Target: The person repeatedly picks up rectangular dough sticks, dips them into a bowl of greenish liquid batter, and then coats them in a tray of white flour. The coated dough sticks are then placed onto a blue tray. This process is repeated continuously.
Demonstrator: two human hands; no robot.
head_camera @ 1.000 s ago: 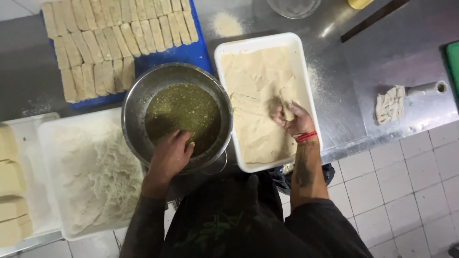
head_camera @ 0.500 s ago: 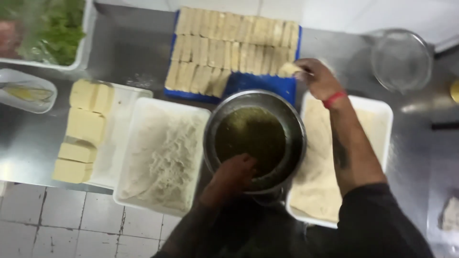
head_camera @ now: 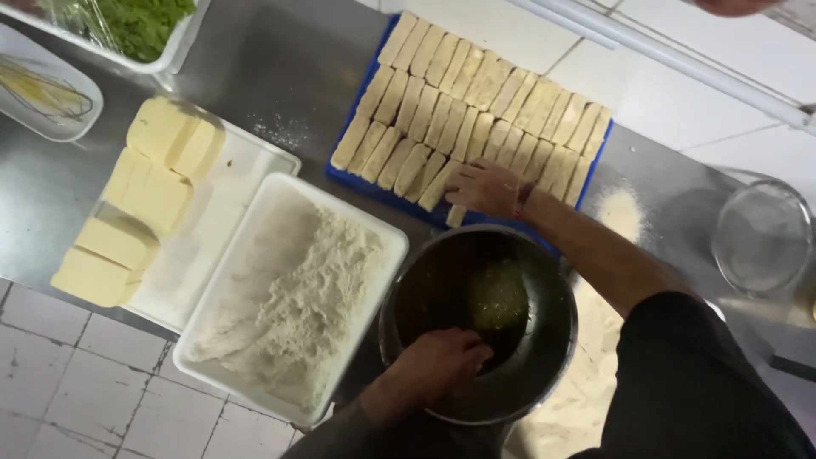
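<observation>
The left hand (head_camera: 438, 364) is curled over the bowl (head_camera: 478, 323) rim at 6 o'clock, fingers inside. The right hand (head_camera: 486, 187) presses a coated stick (head_camera: 456, 215) against the sticks (head_camera: 476, 115) on the blue board (head_camera: 399, 197), at 12 o'clock from the bowl. Set it flush, keeping rows tight. Half a second ago the right hand was just arriving there; the flour tray (head_camera: 255, 234) sits at 9 o'clock.

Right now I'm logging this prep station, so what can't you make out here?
Head view only:
- Left hand fingertips: sunk inside the metal bowl.
- Right-side breadcrumb tray: mostly hidden by the bowl and the dark sleeve.
- Greens tray: cut off by the top edge.
- Glass bowl: contents unclear.
</observation>
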